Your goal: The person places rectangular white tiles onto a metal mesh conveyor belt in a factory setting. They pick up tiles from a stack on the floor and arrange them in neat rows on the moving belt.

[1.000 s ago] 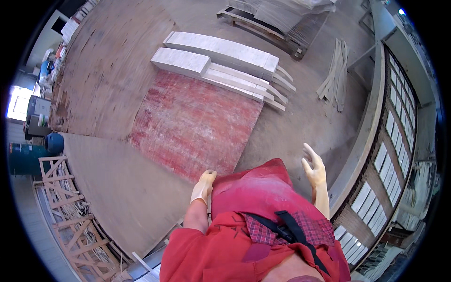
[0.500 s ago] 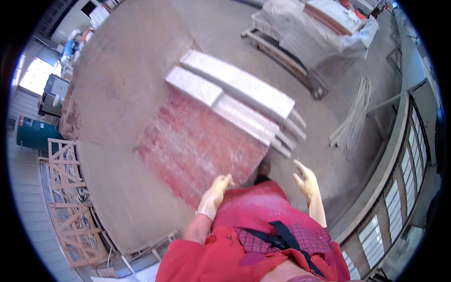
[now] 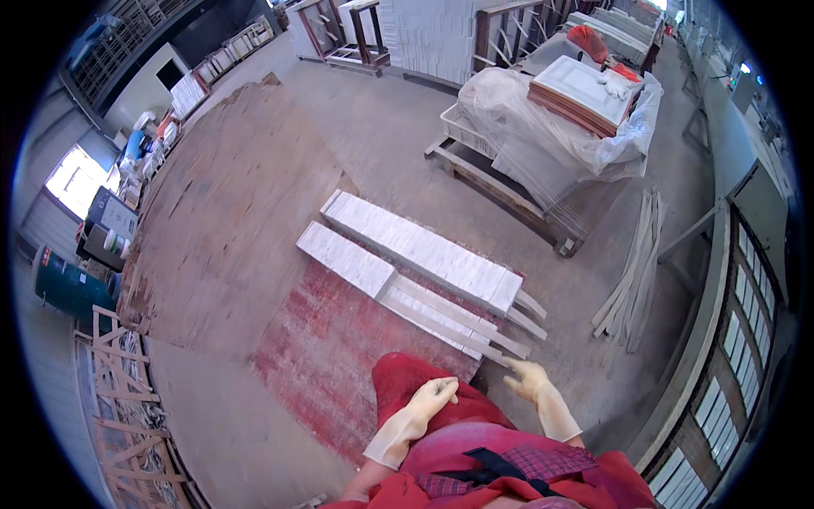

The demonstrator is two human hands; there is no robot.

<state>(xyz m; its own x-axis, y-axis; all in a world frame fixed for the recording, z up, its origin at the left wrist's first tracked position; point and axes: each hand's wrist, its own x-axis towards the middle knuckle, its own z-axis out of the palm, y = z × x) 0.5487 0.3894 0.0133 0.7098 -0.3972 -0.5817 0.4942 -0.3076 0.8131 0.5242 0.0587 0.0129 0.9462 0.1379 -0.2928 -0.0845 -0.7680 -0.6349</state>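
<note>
My left hand (image 3: 431, 399), in a cream rubber glove, hovers over my red-clad knee with its fingers curled in and nothing visible between them. The gloved right hand (image 3: 531, 380) is off to the right, fingers apart and empty, close to the end of a thin wooden strip (image 3: 449, 327). Two long rows of white, grey-veined stone slabs (image 3: 424, 248) lie ahead of me. The nearer row (image 3: 348, 257) has a taller stack at its left, then steps down to a lower part where the strips lie. Under them spreads a red, dust-whitened mat (image 3: 331, 348).
A wooden pallet (image 3: 509, 199) beyond carries a plastic-wrapped load with white panels on top. Loose pale strips (image 3: 632, 271) lie on the floor at right, beside a long metal-framed structure (image 3: 721, 365). Wooden lattice crates (image 3: 131, 399) and a green drum (image 3: 68, 284) stand at left.
The view has tilted up, so more of the hall's far side shows. My right hand has come nearer the strip ends; my left has moved right, over my knee.
</note>
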